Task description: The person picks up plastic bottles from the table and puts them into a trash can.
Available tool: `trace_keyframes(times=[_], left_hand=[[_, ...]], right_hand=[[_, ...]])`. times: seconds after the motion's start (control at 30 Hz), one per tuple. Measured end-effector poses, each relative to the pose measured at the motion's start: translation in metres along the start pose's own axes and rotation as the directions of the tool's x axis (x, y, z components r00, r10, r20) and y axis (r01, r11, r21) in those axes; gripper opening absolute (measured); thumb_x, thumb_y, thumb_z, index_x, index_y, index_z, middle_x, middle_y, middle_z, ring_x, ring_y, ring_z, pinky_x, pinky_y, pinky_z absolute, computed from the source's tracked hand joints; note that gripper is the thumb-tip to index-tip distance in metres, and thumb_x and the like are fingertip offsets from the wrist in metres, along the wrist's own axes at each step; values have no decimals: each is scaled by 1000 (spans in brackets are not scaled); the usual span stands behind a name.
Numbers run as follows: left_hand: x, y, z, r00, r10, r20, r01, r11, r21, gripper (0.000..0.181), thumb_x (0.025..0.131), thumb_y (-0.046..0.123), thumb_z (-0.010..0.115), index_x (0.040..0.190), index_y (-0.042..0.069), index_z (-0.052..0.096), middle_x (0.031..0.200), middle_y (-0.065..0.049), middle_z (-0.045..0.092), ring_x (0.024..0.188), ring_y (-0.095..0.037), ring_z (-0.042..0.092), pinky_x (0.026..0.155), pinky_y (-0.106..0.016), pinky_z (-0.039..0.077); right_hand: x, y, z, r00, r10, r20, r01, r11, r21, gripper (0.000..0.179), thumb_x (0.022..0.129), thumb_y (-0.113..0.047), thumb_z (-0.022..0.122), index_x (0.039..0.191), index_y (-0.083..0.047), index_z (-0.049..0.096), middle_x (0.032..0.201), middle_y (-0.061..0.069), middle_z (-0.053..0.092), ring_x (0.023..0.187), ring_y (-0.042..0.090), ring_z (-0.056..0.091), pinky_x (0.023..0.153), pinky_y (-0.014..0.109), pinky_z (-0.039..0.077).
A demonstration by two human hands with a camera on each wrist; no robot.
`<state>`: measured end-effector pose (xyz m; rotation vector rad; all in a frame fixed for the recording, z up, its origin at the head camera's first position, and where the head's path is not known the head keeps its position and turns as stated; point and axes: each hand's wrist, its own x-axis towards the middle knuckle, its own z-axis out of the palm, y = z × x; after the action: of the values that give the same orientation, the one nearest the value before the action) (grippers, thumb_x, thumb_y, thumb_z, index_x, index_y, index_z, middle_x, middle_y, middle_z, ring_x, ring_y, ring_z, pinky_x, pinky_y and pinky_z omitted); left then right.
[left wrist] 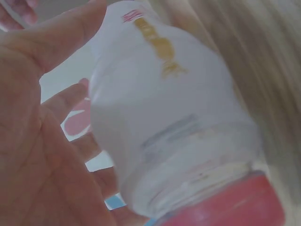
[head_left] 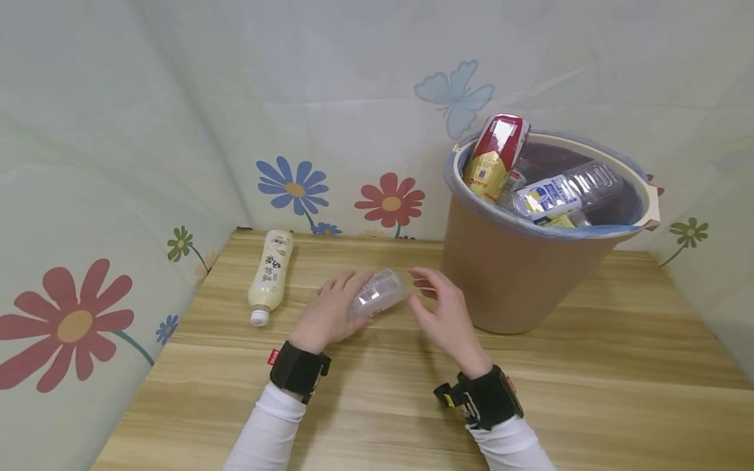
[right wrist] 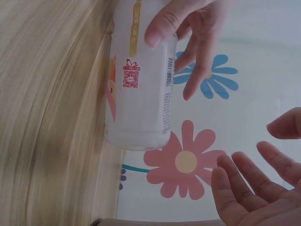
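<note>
My left hand point(head_left: 332, 311) grips a whitish translucent plastic bottle point(head_left: 379, 293), which lies tilted low over the table. In the left wrist view the thumb is on one side of the bottle point(left wrist: 164, 103) and the fingers reach along the other; its red cap point(left wrist: 230, 202) points toward the bottom of that view. The right wrist view shows a red QR code and a barcode on the label near the bottle's base point(right wrist: 141, 108). Just beyond that base, my right hand point(head_left: 442, 314) is held with fingers spread and slightly bent, apart from the bottle and holding nothing.
A cream milk-tea bottle point(head_left: 269, 271) lies at the table's left. At back right stands a lined brown bin point(head_left: 501, 275), with a red-and-gold container point(head_left: 497, 154) above its rim and a clear bottle point(head_left: 589, 186) inside. A flower-printed curtain point(head_left: 341, 131) borders the wooden table point(head_left: 389, 405).
</note>
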<state>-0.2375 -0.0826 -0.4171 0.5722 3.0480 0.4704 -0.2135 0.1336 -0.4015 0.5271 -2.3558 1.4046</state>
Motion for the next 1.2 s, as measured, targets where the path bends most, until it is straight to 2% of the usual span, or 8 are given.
trace_keyframes(times=[0.2,0.4,0.7,0.83,0.97,1.2], left_hand=[[1,-1,6,999,-16,31,16,1000,5,84,80,41,72,150,29,27,141,-15,44,119,-38,47,98,-56,38],[3,-2,10,1000,10,9,-10,1000,-8,86,79,35,75,150,28,27,133,-16,51,113,-36,51,95,-52,42],[3,0,11,999,30,15,-30,999,-17,83,80,28,74,149,26,28,132,-17,52,110,-35,53,90,-48,47],[4,0,11,1000,26,6,-26,999,-38,82,80,27,74,149,27,29,132,-15,50,110,-33,52,88,-47,48],[4,0,7,999,17,-29,-19,995,-97,82,80,24,74,149,26,30,132,-15,50,110,-33,52,87,-48,49],[3,-3,-10,989,29,-142,-56,980,-191,81,81,26,73,149,24,29,132,-13,51,111,-27,52,87,-45,50]], right_hand=[[0,1,0,1000,-10,-1,10,1000,-2,34,86,-3,62,120,-2,59,115,12,62,101,31,61,87,47,51],[0,0,-1,1000,1,1,-1,1000,4,34,86,-3,62,120,-3,59,115,12,62,101,32,61,88,48,51],[0,-2,-1,1000,11,-10,-11,1000,-1,36,84,0,63,120,-4,59,114,14,62,102,32,60,88,49,51],[-1,-21,-5,1000,18,-16,-18,1000,1,34,83,5,61,118,3,59,112,20,61,100,34,60,88,51,50],[-2,-42,-11,1000,16,-18,-16,1000,-2,32,83,8,60,115,6,59,110,23,61,98,34,60,87,50,51],[-2,-41,-12,1000,-3,-25,2,1000,-10,32,83,7,60,115,5,59,110,21,62,99,31,61,86,43,53]])
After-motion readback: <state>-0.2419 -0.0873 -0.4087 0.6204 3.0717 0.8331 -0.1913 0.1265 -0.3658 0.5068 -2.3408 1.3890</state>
